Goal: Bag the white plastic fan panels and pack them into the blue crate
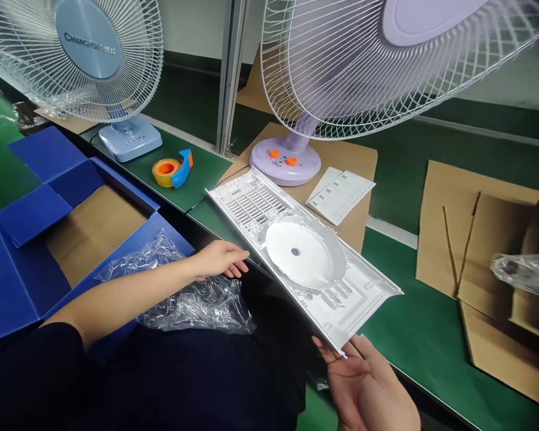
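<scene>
A white moulded plastic panel [368, 287], with a round recess, a centre hole and a slotted grille at its far end, slants across the edge of the green bench. My right hand [363, 377] grips its near corner, palm up, with some fingers hidden beneath it. Just left of the panel's long edge, my left hand [222, 259] hangs with nothing in it, fingers loosely bent and apart. Crumpled clear plastic bags [197, 305] lie under that hand and forearm. The panel's far end lies in front of the base of a lilac fan [285, 161] with orange knobs.
An open blue box [112, 263] with cardboard inside stands at left. Behind it are a blue fan [130, 140] and a tape dispenser [173, 170]. Printed sheets [341, 194] lie on cardboard by the lilac fan. An open brown carton [444, 239] sits on the green bench [413, 323] at right.
</scene>
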Action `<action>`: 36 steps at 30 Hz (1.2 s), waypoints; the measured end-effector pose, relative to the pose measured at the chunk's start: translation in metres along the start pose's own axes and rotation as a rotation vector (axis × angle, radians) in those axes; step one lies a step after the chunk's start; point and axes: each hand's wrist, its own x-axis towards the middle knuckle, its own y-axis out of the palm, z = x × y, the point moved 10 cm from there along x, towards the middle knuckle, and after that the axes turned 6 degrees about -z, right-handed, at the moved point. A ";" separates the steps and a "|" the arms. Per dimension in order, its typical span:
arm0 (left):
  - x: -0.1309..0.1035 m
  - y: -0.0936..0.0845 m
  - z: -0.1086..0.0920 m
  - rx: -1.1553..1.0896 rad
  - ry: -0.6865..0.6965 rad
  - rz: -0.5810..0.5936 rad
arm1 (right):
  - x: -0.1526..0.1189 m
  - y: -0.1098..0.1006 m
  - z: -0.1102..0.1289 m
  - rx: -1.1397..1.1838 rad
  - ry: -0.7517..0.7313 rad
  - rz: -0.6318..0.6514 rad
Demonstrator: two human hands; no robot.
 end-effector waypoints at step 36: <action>-0.011 0.020 0.001 -0.357 0.109 0.078 | 0.001 0.003 -0.020 -0.004 0.119 0.134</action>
